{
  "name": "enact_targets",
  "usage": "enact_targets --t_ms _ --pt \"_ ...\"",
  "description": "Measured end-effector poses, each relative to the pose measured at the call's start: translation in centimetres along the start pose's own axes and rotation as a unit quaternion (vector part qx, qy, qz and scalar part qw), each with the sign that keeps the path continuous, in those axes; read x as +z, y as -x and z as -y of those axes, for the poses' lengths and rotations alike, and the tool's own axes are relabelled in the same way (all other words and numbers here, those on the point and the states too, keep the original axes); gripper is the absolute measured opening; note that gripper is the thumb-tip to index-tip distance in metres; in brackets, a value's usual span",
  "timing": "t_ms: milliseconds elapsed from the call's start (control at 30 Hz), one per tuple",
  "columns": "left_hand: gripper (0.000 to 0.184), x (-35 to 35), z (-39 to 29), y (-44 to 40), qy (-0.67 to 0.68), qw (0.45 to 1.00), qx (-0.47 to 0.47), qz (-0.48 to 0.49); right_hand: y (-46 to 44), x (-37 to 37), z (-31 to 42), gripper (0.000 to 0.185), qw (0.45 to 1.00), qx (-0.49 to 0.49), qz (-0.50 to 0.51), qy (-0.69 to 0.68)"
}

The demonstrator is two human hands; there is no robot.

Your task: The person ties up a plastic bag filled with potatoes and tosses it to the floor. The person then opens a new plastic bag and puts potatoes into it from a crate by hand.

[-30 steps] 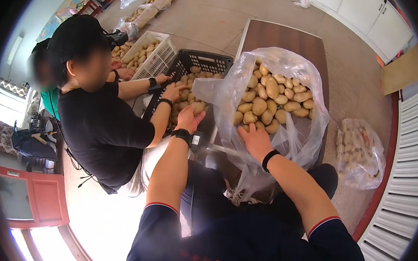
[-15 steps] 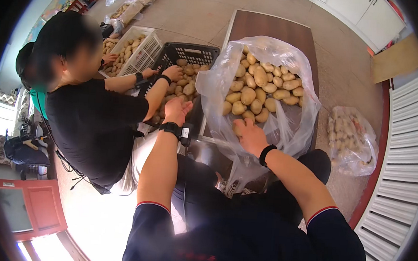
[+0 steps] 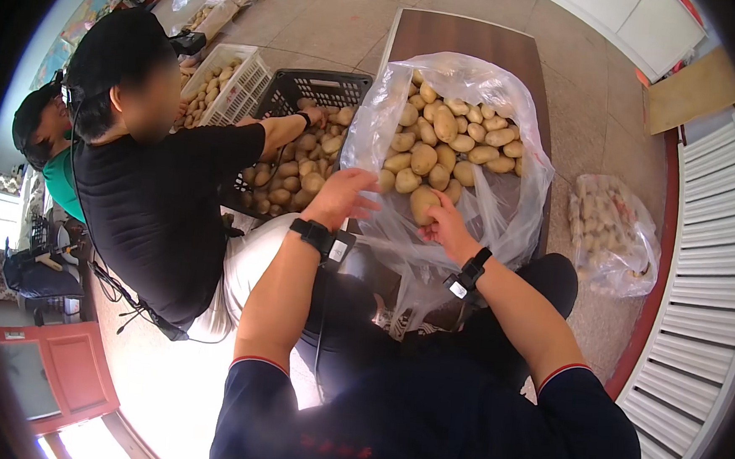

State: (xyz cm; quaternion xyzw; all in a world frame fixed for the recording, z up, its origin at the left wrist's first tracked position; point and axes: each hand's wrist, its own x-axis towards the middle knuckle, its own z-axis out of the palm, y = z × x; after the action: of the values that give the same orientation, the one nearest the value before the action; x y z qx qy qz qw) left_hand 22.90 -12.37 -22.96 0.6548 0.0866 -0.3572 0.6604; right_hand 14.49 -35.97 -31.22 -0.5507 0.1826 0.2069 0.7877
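Observation:
My right hand (image 3: 452,228) grips a potato (image 3: 422,206) at the near edge of a pile of potatoes (image 3: 445,126). The pile lies inside an open clear plastic bag (image 3: 539,183), spread on a dark brown table (image 3: 472,41). To its left hovers my left hand (image 3: 346,198), palm inward, fingers stretched out, holding nothing. It is between the bag and a black plastic crate (image 3: 326,77) of potatoes.
A co-worker in black (image 3: 152,174) sits at my left, one hand (image 3: 314,115) in the black crate. Beyond are another person (image 3: 57,152) and a white crate (image 3: 249,96) of potatoes. A filled potato bag (image 3: 611,236) lies on the floor at right, near a radiator (image 3: 699,309).
My right hand has lifted and turned the potato, which now shows more fully. My left hand has moved right, from over the black crate toward the bag. The co-worker has leaned back slightly.

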Motion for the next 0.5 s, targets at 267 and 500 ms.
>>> enact_targets --t_ms 267,500 --pt "0.054 3.7 -0.4 -0.2 -0.054 0.997 -0.024 0.052 0.3 3.9 2.4 0.045 0.996 0.01 0.089 -0.015" --pt "0.039 2.3 0.5 -1.7 0.002 0.994 -0.042 0.104 0.5 4.6 2.8 0.044 0.98 -0.093 0.065 0.161"
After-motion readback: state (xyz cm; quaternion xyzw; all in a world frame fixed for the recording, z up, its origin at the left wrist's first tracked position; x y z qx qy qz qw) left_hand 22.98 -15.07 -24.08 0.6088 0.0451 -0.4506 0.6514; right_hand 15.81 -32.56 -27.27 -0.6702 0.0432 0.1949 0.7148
